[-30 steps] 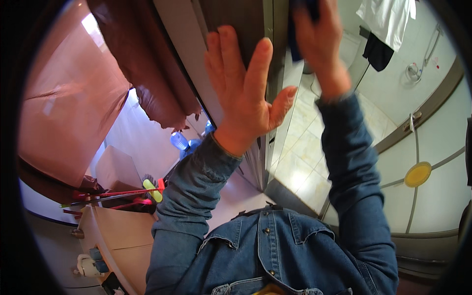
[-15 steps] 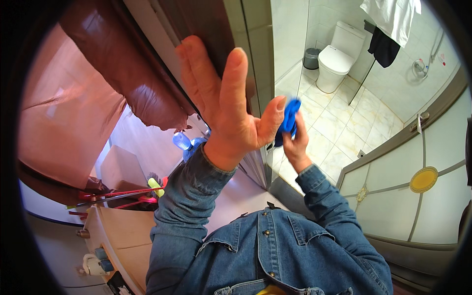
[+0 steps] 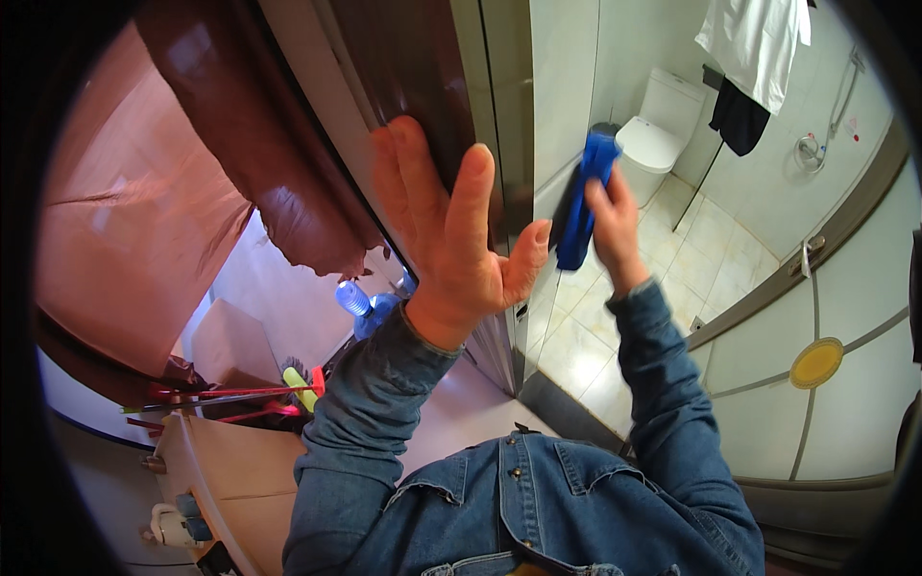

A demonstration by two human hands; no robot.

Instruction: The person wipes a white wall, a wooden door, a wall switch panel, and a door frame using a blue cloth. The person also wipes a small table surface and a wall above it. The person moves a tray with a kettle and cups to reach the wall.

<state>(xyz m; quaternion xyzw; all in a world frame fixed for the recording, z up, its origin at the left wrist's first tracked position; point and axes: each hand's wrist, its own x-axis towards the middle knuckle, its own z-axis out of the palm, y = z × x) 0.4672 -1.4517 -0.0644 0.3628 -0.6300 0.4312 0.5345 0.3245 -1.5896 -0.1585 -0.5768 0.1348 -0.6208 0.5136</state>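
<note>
My left hand (image 3: 447, 240) is raised with its fingers spread, its palm toward the dark door frame (image 3: 408, 67). It holds nothing, and I cannot tell whether the fingertips touch the frame. To its right, my right hand (image 3: 619, 226) grips a long blue block with a dark side (image 3: 589, 202). The block is slightly blurred, so its exact kind is unclear. It stands nearly upright beside the frame's edge, close to my left thumb. Both forearms wear denim sleeves.
Beyond the doorway are a white toilet (image 3: 648, 144), hanging clothes (image 3: 754, 48) and a tiled floor (image 3: 711, 240). A panelled door (image 3: 768, 413) stands at the right. Brown sheeting (image 3: 134, 211), a blue bottle (image 3: 370, 317) and red-handled tools (image 3: 240, 392) are at the left.
My right hand has moved up and slightly right with the blue block, which now shows its long side. My left hand sits a little lower in view, its fingers still spread.
</note>
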